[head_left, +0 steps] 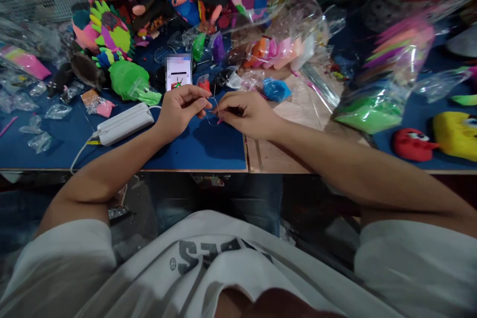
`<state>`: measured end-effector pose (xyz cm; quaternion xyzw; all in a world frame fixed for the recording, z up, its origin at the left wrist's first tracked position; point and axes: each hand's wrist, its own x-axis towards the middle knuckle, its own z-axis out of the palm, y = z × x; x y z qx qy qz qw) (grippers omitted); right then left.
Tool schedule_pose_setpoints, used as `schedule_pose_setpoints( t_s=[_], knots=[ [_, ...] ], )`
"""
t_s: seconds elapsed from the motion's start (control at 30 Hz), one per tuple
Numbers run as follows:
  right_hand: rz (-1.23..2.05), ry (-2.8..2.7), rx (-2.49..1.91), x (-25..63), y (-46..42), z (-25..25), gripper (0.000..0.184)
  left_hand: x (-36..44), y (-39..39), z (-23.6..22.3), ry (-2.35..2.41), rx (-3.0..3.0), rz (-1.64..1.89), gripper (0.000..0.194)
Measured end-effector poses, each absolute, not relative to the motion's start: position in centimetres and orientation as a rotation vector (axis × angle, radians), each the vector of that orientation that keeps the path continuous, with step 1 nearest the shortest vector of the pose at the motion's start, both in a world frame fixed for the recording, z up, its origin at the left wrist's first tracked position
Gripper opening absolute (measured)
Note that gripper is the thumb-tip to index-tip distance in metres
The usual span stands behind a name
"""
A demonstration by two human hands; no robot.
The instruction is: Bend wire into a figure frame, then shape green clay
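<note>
Between my two hands is a thin, pale wire (pixel 216 109) bent into a loop. My left hand (pixel 182 109) pinches it from the left with thumb and fingertips. From the right, my right hand (pixel 251 113) grips the other side, fingers curled; a small pinkish bit shows at its fingertips. Both hands are just above the blue table mat (pixel 208 146), near its right edge. Just beyond my left hand a phone (pixel 179 72) stands with a lit screen. Past my fingers lie a small red clay packet (pixel 203 83) and a blue clay lump (pixel 276 89).
A white power adapter (pixel 126 124) with a cable lies left of my left forearm. Bags of coloured clay (pixel 276 52) spread behind my hands, and a green clay bag (pixel 372 107) sits to the right. A red clay figure (pixel 413 144) and a yellow one (pixel 456 134) stand far right.
</note>
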<state>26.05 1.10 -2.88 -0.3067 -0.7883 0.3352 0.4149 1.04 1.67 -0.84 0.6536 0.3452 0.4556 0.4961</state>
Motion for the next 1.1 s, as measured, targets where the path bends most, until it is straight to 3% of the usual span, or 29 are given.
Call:
schedule_pose_setpoints(
  t_s=[0.3, 0.57, 1.1],
  knots=[
    [1.025, -1.852, -0.814, 26.3, 1.3, -2.6, 0.019, 1.3, 1.5, -1.0, 0.914, 1.584, 1.051, 0.011],
    [0.988, -1.857, -0.846, 26.3, 1.3, -2.7, 0.009, 1.3, 1.3, -0.9, 0.914, 1.559, 1.050, 0.006],
    [1.115, -1.815, -0.922, 26.3, 1.4, -2.7, 0.025, 1.3, 1.9, -1.9, 0.845, 1.588, 1.069, 0.027]
  ],
)
